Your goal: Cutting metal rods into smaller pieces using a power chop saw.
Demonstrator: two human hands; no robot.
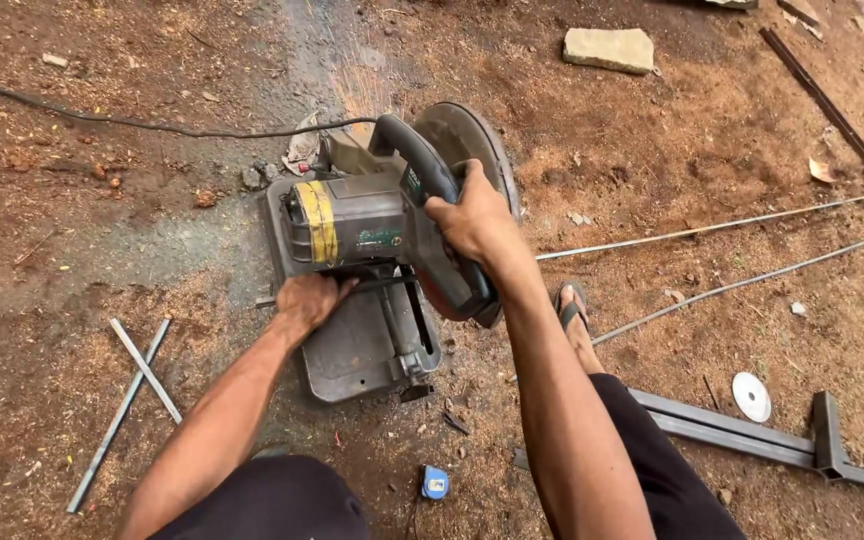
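A chop saw (pixel 372 215) with a dark green motor body and a round blade guard stands on its grey base plate (pixel 352 355) on the dirt. My right hand (pixel 472 218) grips the saw's black handle from above. Under the motor, my left hand (pixel 307 300) is closed on a thin metal rod (pixel 377 284) that lies across the base in the vise. Faint sparks show on the ground behind the saw. My foot in a sandal (pixel 574 318) rests to the right of the base.
Two long thin rods (pixel 732 225) run off to the right. Cut rod pieces (pixel 142 370) lie crossed at left. A steel angle frame (pixel 752 435), a white disc (pixel 751 396), a blue tape measure (pixel 435 483), a stone (pixel 609 48) and a black cable (pixel 132 122) lie around.
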